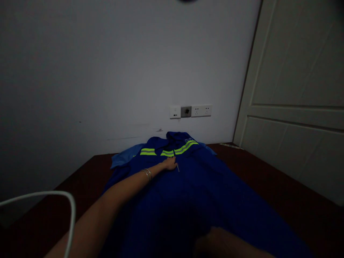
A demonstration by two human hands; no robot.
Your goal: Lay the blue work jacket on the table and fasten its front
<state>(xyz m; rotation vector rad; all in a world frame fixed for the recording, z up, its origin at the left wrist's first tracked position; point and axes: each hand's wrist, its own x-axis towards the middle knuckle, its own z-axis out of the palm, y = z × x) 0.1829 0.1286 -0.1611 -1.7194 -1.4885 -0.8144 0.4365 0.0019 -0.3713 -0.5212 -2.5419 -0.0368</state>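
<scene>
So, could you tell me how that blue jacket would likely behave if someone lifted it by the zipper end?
The blue jacket lies flat and rumpled on the table, so it would probably sag and drape, not hold shape. It looks like light cloth. The left hand at its zipper pull could likely drag it along.

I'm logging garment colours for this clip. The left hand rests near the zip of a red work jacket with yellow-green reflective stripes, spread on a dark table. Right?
Not quite: the head view shows the jacket is blue, not red. The rest holds: the left hand rests near its zip, below the yellow-green reflective stripes, and the jacket lies spread on the dark table.
</scene>
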